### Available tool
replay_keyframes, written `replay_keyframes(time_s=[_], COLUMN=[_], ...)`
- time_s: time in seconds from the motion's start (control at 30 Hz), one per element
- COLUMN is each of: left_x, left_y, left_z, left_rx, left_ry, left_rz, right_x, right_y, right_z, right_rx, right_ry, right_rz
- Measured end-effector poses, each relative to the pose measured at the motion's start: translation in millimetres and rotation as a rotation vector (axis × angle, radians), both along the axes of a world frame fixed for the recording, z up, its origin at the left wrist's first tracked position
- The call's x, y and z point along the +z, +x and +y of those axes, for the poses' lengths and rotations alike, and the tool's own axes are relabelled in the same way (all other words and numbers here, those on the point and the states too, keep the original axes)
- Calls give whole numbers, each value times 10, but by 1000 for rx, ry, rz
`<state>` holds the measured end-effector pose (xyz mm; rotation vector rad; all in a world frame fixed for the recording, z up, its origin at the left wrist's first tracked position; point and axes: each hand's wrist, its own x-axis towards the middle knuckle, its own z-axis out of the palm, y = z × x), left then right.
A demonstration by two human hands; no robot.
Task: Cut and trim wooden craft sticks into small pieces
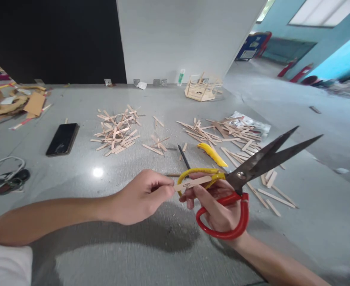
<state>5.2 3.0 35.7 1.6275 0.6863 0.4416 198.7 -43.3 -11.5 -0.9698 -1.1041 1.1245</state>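
Observation:
My left hand [142, 196] pinches one end of a short wooden stick [193, 183] between thumb and fingers. My right hand [216, 204] grips large scissors [252, 167] through a red loop and a yellow loop, and its fingertips also touch the stick's other end. The dark scissor blades stand apart and point up to the right, away from the stick. Both hands hover above the grey floor [133, 254].
Piles of wooden sticks lie at centre [117, 133] and right [225, 133]. A yellow utility knife [211, 154], a black pencil [183, 156], a black phone [63, 138], a stick-built frame [203, 87], cables [4, 176] and cardboard scraps [16, 103] surround them.

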Motion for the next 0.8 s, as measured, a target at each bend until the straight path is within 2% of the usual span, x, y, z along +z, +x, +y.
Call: replay_keyframes(time_s=[0.2,0.47,0.7,0.8], left_x=[20,-22,25,5], left_y=[18,33,31,33], left_z=[6,6,18,-12], left_rx=[-33,-54,-200,-94], left_ry=[24,77,33,146], left_rz=[6,67,176,168], right_x=[-27,-83,-110,-116], right_y=[15,-21,40,57], right_z=[-53,-35,6,16], right_rx=[20,68,62,101], right_ry=[-14,-74,-143,-177], right_rz=[-19,100,142,127])
